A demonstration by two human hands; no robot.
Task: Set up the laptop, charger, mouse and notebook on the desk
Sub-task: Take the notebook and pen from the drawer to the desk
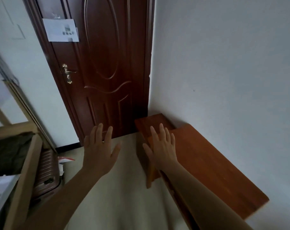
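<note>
Orange-brown desk point(215, 163) sits bare, left hand point(99, 150) and right hand point(162, 145) spread empty, so fetching the laptop looks next.

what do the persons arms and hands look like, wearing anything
Both forearms are bare as far as the picture shows, with no sleeves, gloves or watch in view. The left hand seems to carry a thin ring on one finger, though it is small and blurred. The right hand shows nothing worn.

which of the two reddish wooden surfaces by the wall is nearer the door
The smaller, lower reddish-brown wooden surface in the corner; the longer orange-brown wooden desktop runs back along the white wall.
</note>
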